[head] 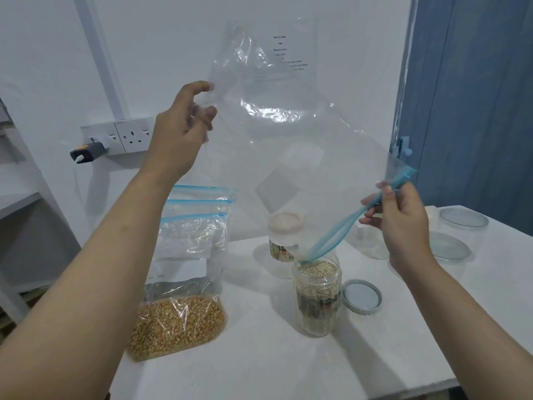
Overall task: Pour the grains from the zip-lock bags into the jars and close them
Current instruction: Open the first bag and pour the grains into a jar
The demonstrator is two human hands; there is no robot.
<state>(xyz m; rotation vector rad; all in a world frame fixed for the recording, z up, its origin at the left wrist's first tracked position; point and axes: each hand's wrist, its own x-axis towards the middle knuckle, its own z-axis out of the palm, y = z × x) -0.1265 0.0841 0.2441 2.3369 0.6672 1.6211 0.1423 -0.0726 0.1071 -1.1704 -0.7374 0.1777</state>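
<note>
Above the jar, both hands pinch the upended zip-lock bag.

Bare forearms and hands (sleeveless)

I see a glossy, crinkled clear plastic bag at upper centre with a blue zip strip, a clear jar at lower centre, a matt white table.

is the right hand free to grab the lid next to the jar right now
Probably not yet: the right hand is pinching the bag's blue zip strip. The lid lies uncovered on the table just below, so the way looks open once it lets go.
</note>
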